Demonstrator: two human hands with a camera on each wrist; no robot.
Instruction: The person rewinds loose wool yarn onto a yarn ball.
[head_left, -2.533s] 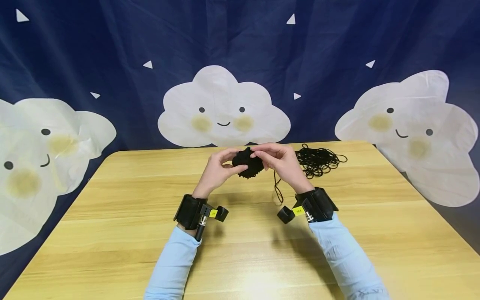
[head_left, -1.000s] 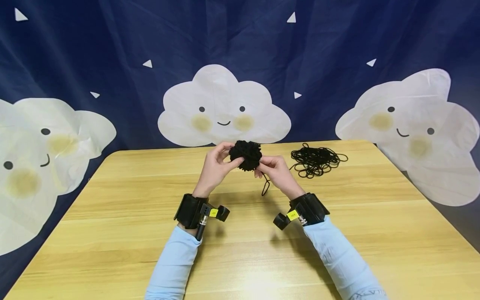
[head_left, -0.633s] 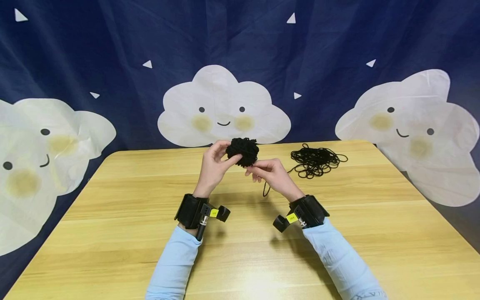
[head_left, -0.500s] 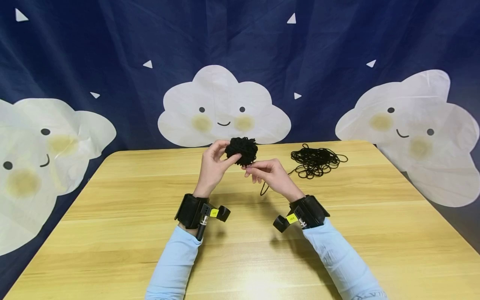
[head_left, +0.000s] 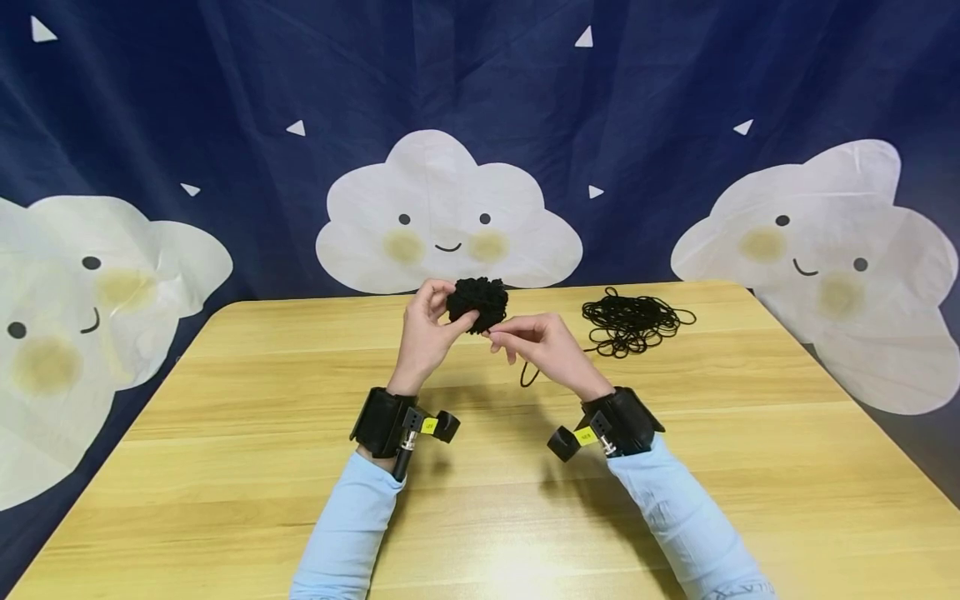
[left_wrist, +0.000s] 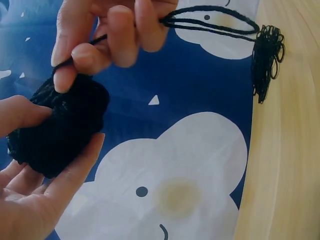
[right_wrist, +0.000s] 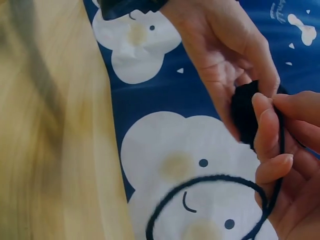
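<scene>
My left hand [head_left: 422,340] holds a small ball of black yarn [head_left: 476,302] above the far part of the table, thumb on the near side. Right at the ball's lower right edge, my right hand [head_left: 553,352] pinches a yarn strand between thumb and forefinger. In the left wrist view, that black strand [left_wrist: 98,39] runs from the ball [left_wrist: 65,125] back through the right fingers. A loop of yarn [right_wrist: 215,178] dangles below the right hand in the right wrist view. From there the yarn leads to a loose tangled heap of black yarn [head_left: 632,323] on the table.
The light wooden table [head_left: 300,500] ends just beyond my hands. Behind it hangs a dark blue curtain [head_left: 637,100] printed with white smiling clouds. Each wrist wears a black band with a small camera [head_left: 564,443].
My right hand has come from the ball's top down to its lower right, still with yarn. The ball has turned and shifted slightly left in my left hand. The yarn heap stays put.
</scene>
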